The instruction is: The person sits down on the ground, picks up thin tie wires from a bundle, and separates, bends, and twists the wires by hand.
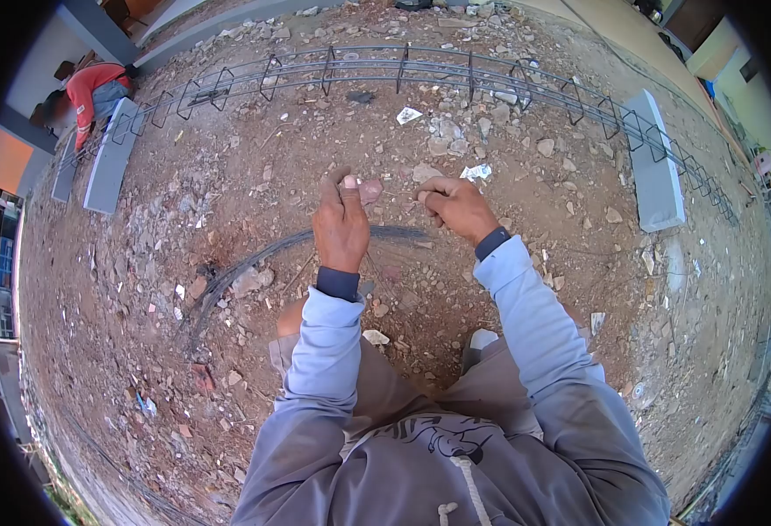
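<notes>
My left hand (341, 226) is raised over the ground in front of me, thumb and fingers brought together in a pinch. Whatever is between its fingertips is too thin or hidden to make out. To its right, my right hand (460, 209) has its fingers curled in and pressed against the thumb; what it holds, if anything, does not show. The two hands are apart. Below them a curved bundle of thin dark wire (267, 254) lies on the soil, passing partly behind my left hand.
Beyond my hands, a long rebar cage (363, 66) with square stirrups rests across two grey blocks, a left block (112, 158) and a right block (654, 167). A person in red (96, 92) bends over its left end. Stones and rubble litter the dirt ground (184, 175).
</notes>
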